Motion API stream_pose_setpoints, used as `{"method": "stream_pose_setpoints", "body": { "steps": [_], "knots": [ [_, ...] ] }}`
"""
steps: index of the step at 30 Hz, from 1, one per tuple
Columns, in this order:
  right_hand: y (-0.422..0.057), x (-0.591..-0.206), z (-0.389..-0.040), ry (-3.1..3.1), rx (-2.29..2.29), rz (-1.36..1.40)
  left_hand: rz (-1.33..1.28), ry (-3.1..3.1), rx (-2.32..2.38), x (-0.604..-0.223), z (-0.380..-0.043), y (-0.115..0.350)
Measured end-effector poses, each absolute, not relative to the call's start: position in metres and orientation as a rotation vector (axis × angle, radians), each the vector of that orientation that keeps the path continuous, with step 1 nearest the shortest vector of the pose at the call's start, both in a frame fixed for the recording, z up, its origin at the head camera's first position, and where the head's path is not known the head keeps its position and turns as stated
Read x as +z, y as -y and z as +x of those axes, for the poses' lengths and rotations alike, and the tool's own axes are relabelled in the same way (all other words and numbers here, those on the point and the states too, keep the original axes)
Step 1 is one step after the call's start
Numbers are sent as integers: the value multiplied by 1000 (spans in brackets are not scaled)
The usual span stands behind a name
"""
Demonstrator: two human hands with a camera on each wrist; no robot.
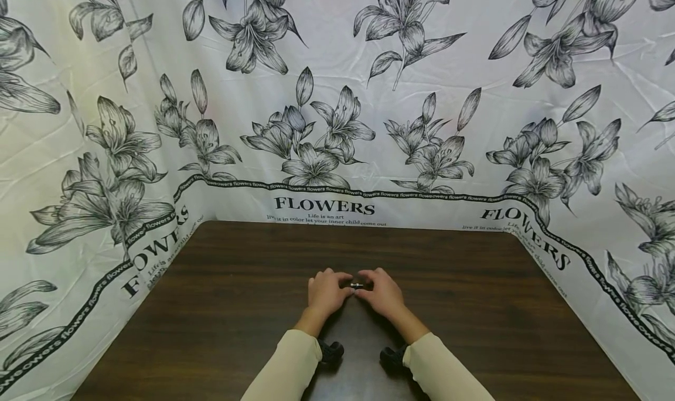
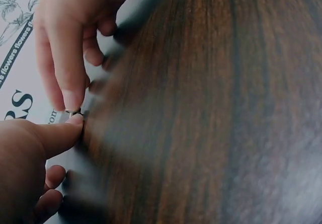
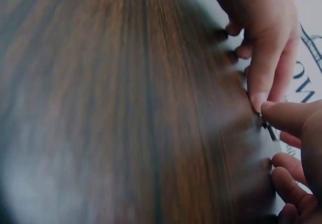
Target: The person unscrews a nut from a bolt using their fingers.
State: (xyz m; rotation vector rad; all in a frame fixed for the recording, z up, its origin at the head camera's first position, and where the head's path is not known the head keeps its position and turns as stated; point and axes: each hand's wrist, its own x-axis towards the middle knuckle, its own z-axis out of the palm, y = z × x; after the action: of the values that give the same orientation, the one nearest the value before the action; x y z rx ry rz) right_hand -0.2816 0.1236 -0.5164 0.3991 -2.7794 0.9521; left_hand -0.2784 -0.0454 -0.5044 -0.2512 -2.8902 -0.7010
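Both hands meet at the middle of a dark wooden table [image 1: 474, 307]. Between their fingertips lies a small dark and silvery piece [image 1: 357, 285], low on or just above the tabletop. My left hand [image 1: 344, 288] pinches its left end and my right hand [image 1: 368, 285] pinches its right end, fingers curled. In the left wrist view my left thumb [image 2: 60, 133] and the right hand's fingertip [image 2: 70, 98] close on the piece [image 2: 76, 113]. From the right wrist, the piece [image 3: 267, 126] is mostly hidden by fingertips. What the piece is cannot be told.
A white cloth printed with black lilies and "FLOWERS" [image 1: 324, 205] hangs round the table's back and both sides. Cream sleeves [image 1: 287, 366] cover both forearms, with black wrist cameras [image 1: 331, 351] under them. Bare tabletop lies to both sides of the hands.
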Motion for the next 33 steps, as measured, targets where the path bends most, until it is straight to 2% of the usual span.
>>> {"method": "stream_pose_setpoints", "body": {
  "steps": [14,27,33],
  "knots": [
    [-120,-515,-284,2818,924,368,-372,2833,-751,-506,-282,45],
    [-123,-518,-284,2735,988,456,-410,2818,-770,-510,-280,48],
    [-125,-521,-284,2718,1052,489,-473,2691,-989,-513,-277,50]
  ]
}}
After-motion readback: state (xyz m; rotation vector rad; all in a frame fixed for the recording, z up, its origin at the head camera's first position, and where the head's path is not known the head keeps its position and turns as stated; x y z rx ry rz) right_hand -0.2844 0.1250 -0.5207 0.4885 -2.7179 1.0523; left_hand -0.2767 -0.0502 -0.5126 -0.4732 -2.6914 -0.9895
